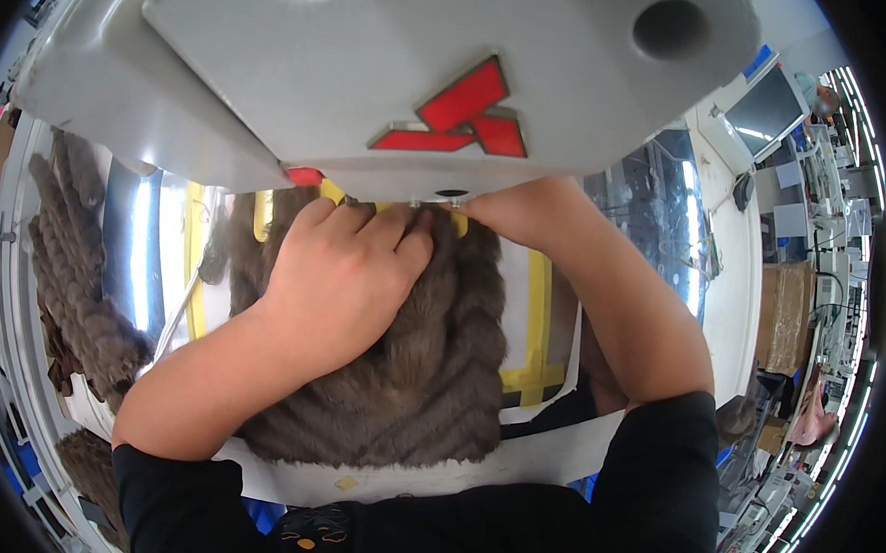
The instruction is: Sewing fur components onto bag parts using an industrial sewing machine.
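Note:
A grey-brown fur piece point(407, 395) with chevron ridges lies in front of me, its far end running under the sewing machine's head point(362, 92). On its upper part sits my left hand point(348, 272), back upward, with bent fingers closed on the pile near the machine. My right hand point(506, 215) reaches in from the right to the fur's far edge. The machine head hides its fingers, so I cannot see what they hold. The needle area is also hidden.
More ridged fur point(78, 257) is heaped on the left. Yellow tape point(538, 322) marks the white tabletop beside the fur piece. A monitor point(767, 108) stands at the far right, with a brown carton point(784, 319) nearer. The bulky machine head overhangs the work.

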Available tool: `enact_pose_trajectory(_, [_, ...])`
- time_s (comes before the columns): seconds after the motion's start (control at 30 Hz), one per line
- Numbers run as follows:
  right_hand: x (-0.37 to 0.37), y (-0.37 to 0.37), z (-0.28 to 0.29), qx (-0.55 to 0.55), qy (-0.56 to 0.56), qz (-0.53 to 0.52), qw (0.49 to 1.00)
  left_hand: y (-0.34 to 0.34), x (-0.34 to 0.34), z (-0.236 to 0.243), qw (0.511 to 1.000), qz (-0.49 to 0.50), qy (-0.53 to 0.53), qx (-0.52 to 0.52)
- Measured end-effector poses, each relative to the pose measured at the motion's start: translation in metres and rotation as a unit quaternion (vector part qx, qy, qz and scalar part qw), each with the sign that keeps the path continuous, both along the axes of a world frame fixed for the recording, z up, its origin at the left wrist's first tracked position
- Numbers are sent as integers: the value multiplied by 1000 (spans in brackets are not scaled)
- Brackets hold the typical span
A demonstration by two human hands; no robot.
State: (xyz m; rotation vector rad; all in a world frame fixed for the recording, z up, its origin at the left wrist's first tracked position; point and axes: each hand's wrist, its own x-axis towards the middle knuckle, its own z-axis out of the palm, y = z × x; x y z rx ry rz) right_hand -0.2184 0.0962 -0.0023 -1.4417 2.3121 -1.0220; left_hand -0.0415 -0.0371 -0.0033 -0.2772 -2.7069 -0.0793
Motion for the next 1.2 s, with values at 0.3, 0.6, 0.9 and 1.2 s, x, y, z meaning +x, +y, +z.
enact_pose_trajectory(0.3, [0,-1,2,-8,-14,-23,1000,0,-1,0,1000,18,-4,7])
enact_pose_trajectory(0.6, [4,2,14,22,-98,-39,994,4,-2,2,999,33,-21,17])
enact_pose_trajectory(0.9, [4,14,6,-13,-10,-27,999,5,-2,4,998,45,-36,12])
enact_pose_trajectory(1.2, [27,47,6,10,62,120,991,8,0,2,997,55,-50,32])
